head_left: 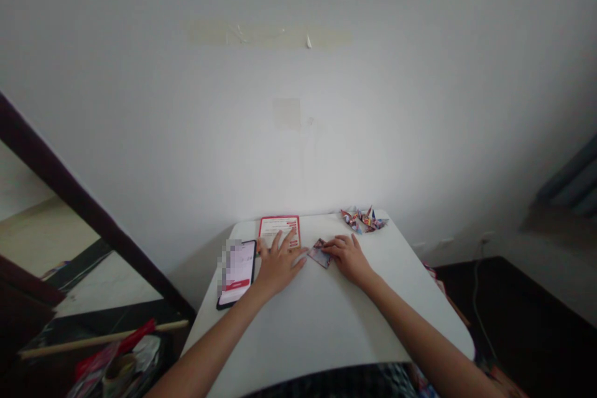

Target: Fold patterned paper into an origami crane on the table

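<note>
A small folded piece of printed paper [319, 254] lies on the white table between my hands. My right hand [349, 256] has its fingers together on the right edge of this paper, holding it against the tabletop. With fingers spread, my left hand [278, 263] rests just to the left, its thumb and forefinger close to the paper's left corner. Its other fingertips reach over the lower part of a red-bordered printed card [278, 225]. Left of that hand lies a phone [239, 280] with its screen lit, partly blurred out.
Several folded pieces of colourful printed paper [364, 220] sit in a cluster at the table's back right. The white table [326, 329] stands against a wall [298, 161]. A dark-framed mirror [93, 186] leans at left, above bags [125, 364] on the floor.
</note>
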The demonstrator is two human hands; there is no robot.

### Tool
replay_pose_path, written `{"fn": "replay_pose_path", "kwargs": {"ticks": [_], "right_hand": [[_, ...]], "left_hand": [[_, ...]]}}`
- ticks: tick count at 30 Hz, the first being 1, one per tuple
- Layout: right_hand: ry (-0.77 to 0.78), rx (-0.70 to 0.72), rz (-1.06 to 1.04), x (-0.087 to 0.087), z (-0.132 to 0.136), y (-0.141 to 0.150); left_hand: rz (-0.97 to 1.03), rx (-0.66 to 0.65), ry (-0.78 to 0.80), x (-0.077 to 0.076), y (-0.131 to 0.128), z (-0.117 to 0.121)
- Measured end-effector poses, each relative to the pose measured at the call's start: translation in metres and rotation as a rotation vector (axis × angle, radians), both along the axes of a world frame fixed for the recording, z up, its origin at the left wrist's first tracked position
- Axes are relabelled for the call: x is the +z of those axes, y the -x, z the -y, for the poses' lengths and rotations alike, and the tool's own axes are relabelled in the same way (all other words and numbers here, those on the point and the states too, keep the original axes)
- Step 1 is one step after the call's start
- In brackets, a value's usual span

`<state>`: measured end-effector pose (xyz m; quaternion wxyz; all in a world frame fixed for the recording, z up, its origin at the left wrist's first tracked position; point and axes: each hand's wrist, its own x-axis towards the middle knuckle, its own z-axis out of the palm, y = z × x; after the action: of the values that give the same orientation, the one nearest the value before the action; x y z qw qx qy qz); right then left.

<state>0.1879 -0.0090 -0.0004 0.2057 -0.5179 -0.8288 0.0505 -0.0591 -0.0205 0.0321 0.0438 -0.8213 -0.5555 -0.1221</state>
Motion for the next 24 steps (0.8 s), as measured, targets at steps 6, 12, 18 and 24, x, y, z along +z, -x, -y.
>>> {"fn": "replay_pose_path", "kwargs": {"ticks": [6, 12, 18, 24], "right_hand": [[-0.006, 0.009, -0.012, -0.001, 0.000, -0.001], [-0.011, 0.005, -0.006, -0.001, 0.000, 0.000], [0.007, -0.016, 0.024, 0.000, 0.000, 0.001], [0.038, -0.035, 0.053, 0.003, 0.002, 0.002]], "left_hand": [[0.010, -0.035, 0.008, 0.006, -0.030, -0.018], [0.003, -0.041, 0.002, 0.003, -0.034, -0.022], [-0.042, -0.088, -0.089, 0.004, -0.026, -0.018], [-0.032, -0.114, -0.152, 0.000, -0.024, -0.015]]}}
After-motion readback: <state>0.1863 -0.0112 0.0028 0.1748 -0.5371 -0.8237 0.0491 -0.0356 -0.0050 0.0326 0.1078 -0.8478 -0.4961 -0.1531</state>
